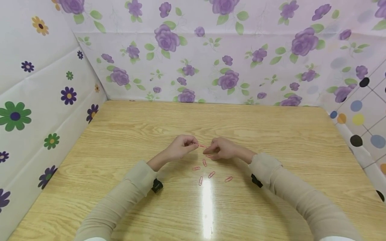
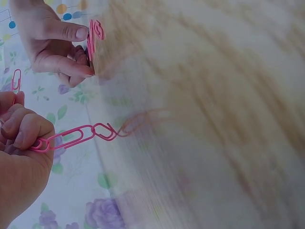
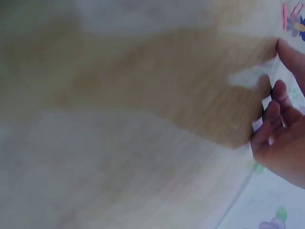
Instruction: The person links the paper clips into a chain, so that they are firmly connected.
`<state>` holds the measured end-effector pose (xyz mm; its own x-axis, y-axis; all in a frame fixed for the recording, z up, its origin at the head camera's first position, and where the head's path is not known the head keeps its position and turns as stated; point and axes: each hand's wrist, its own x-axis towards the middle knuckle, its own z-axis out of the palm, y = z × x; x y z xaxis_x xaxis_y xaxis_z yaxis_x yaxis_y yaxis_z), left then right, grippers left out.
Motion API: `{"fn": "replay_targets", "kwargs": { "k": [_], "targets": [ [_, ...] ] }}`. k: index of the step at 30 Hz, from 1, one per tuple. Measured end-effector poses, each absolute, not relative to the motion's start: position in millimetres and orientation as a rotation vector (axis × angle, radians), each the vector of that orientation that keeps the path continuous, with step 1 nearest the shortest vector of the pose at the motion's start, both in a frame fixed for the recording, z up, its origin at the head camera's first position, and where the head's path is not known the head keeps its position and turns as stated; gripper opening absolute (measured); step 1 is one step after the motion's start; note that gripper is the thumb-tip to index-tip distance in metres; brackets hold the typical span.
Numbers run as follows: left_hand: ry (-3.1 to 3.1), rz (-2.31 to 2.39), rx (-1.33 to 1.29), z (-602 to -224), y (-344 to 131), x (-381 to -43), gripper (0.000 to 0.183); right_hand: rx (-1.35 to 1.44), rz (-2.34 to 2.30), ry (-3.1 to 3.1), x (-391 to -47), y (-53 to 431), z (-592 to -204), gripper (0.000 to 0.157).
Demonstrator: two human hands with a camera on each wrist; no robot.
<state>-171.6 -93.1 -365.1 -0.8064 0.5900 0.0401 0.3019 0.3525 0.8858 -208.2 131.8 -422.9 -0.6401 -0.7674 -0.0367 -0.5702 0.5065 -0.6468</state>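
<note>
In the head view my left hand [image 1: 182, 147] pinches a pink paper clip [image 2: 17, 80], which sticks up from its fingertips in the left wrist view. A chain of linked pink paper clips [image 2: 71, 137] trails from the curled fingers of that hand [image 2: 24, 138] to the tabletop. My right hand [image 1: 223, 149] reaches down to the table beside loose paper clips [image 2: 95, 36]. Its thumb and fingers are spread apart in the right wrist view [image 3: 281, 124], with no clip visible between them. Nearest to its fingers in the head view is a paper clip [image 1: 208, 156].
Several loose pink paper clips, among them one at the right [image 1: 228, 179] and one at the left [image 1: 196, 168], lie scattered on the wooden table [image 1: 135, 127]. Flower-patterned sheets [image 1: 196, 67] stand behind and beside the table. Black devices [image 1: 157, 185] are strapped under both wrists.
</note>
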Motion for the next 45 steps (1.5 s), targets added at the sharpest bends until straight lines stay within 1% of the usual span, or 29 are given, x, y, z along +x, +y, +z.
{"fn": "replay_targets", "kwargs": {
  "k": [5, 12, 15, 20, 25, 31, 37, 41, 43, 45],
  "targets": [
    [2.319, 1.433, 0.789, -366, -93, -172, 0.012, -1.118, -0.841, 2.376, -213, 132, -421, 0.029],
    [2.331, 1.430, 0.773, -397, -97, -189, 0.015, -1.100, -0.843, 2.386, -215, 130, -421, 0.023],
    [2.333, 1.436, 0.782, -399, -97, -190, 0.016, -1.116, -0.829, 2.386, -215, 130, -420, 0.022],
    [2.316, 1.451, 0.795, -400, -98, -190, 0.017, -1.173, -0.827, 2.359, -215, 129, -419, 0.018],
    [2.311, 1.454, 0.803, -401, -99, -189, 0.017, -1.118, -0.848, 2.360, -214, 128, -418, 0.015],
    [2.295, 1.462, 0.774, -399, -99, -189, 0.019, -1.048, -0.862, 2.388, -211, 128, -417, 0.016],
    [2.290, 1.464, 0.759, -399, -99, -188, 0.018, -1.069, -0.903, 2.393, -209, 132, -419, 0.016],
    [2.295, 1.460, 0.754, -389, -97, -183, 0.014, -1.052, -0.972, 2.389, -209, 137, -419, 0.016],
    [2.300, 1.467, 0.771, -388, -97, -182, 0.014, -1.028, -0.989, 2.415, -210, 140, -420, 0.014],
    [2.312, 1.452, 0.774, -380, -96, -178, 0.013, -1.008, -0.998, 2.441, -209, 142, -419, 0.011]
  ]
}}
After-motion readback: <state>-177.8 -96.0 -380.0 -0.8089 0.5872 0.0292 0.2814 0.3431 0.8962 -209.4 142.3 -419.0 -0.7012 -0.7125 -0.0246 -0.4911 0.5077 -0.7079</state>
